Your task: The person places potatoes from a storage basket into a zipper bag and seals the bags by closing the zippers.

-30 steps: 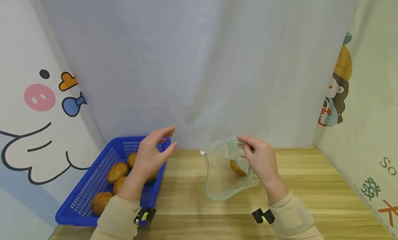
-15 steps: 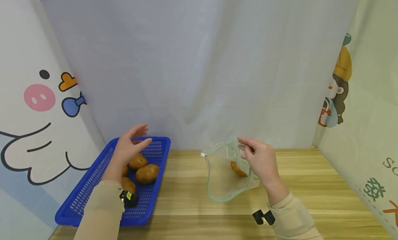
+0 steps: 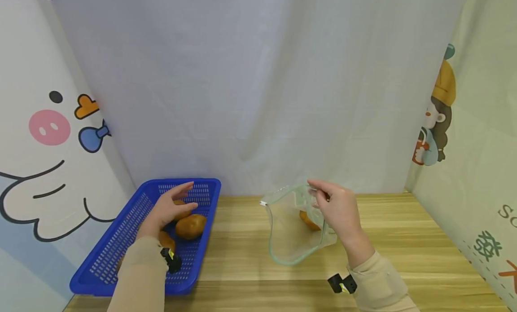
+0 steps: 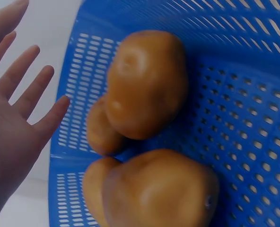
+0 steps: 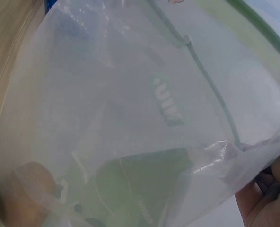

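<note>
My left hand (image 3: 167, 211) hovers over the blue plastic basket (image 3: 206, 253), fingers spread and nothing in them. Below it lie several brown potatoes; one potato (image 3: 191, 226) shows just right of the thumb. The left wrist view has another potato (image 4: 147, 85) close up beside the hand's fingers (image 4: 50, 118). With thumb and forefinger my right hand (image 3: 339, 208) pinches the edge of a clear zip bag (image 3: 288, 231) with a pale green rim. Its mouth gapes toward the left. Inside sits a potato (image 5: 29, 194), seen through the plastic.
The basket stands on a wooden table (image 3: 238, 258) at the left, near a pale curtain (image 3: 242, 87) at the back. Printed cloth walls (image 3: 480, 137) close in both sides. A small white slider (image 3: 264, 203) sits at the bag's left corner.
My left hand has moved left from beside the bag to over the basket, then lowered toward the potatoes. The right hand and bag have hardly moved.
</note>
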A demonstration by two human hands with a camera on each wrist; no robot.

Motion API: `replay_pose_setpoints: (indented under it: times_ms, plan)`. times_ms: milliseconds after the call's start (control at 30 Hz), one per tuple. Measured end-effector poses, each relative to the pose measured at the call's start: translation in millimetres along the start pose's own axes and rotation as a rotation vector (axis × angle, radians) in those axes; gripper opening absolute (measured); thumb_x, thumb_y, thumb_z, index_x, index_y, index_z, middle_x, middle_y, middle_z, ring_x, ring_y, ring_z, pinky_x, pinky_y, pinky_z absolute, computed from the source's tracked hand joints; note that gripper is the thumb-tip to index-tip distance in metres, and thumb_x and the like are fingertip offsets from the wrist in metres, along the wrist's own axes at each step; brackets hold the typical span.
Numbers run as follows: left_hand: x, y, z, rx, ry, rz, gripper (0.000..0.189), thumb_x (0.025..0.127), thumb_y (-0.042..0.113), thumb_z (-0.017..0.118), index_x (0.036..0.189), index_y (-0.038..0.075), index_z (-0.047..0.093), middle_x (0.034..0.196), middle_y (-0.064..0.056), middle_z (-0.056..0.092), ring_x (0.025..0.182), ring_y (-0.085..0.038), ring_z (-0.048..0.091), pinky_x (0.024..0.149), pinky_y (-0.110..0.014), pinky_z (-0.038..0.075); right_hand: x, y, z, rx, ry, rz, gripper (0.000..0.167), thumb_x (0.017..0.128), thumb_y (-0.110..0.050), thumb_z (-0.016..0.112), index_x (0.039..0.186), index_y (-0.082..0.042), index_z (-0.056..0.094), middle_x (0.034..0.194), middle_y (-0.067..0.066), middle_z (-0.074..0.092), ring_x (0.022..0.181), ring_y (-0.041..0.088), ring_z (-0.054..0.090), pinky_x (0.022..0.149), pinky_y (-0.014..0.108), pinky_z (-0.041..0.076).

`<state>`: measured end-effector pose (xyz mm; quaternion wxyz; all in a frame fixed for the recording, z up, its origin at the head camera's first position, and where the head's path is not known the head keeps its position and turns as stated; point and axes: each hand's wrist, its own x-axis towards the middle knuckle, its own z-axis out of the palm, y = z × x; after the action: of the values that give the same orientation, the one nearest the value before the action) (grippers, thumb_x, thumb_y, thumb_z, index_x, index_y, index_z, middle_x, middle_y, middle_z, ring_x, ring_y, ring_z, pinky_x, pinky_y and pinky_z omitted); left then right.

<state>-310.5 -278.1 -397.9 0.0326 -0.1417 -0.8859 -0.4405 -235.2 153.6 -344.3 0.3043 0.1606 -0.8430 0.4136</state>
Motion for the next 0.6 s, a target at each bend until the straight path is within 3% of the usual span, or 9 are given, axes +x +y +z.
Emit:
replay_pose_setpoints:
  times_ms: [267, 433, 600]
  plan:
    - [-3.4, -15.5, 7.0, 0.095, -0.141, -0.013, 0.08, 0.085, 0.027, 0.079, 0.151, 0.004, 0.04, 0.15, -0.03, 0.036, 0.135, -0.052, 0.033, 0.107, -0.067, 0.029, -0.5, -1, 0, -0.004, -0.003, 0.006, 0.026, 0.094, 0.007, 0.054, 0.111, 0.003, 0.073, 0.1, 0.02, 0.073, 0.07, 0.027, 0.073, 0.044, 0.02, 0.05]
    - [-5.4, -19.3, 9.3, 0.061, -0.201, -0.011, 0.08, 0.085, 0.024, 0.079, 0.151, 0.004, 0.039, 0.15, -0.032, 0.034, 0.135, -0.053, 0.032, 0.107, -0.067, 0.03, -1.0, -1, 0, -0.008, -0.006, 0.013, 0.027, 0.095, 0.006, 0.054, 0.113, 0.002, 0.073, 0.1, 0.02, 0.073, 0.07, 0.027, 0.073, 0.045, 0.02, 0.05]
    - [-7.9, -21.9, 11.9, 0.063, -0.255, -0.053, 0.08, 0.085, 0.023, 0.079, 0.152, 0.007, 0.039, 0.152, -0.031, 0.031, 0.138, -0.052, 0.027, 0.108, -0.066, 0.028, -0.9, -1, 0, -0.005, -0.002, 0.009, 0.027, 0.095, 0.007, 0.054, 0.112, 0.002, 0.073, 0.1, 0.02, 0.073, 0.071, 0.026, 0.073, 0.048, 0.019, 0.052]
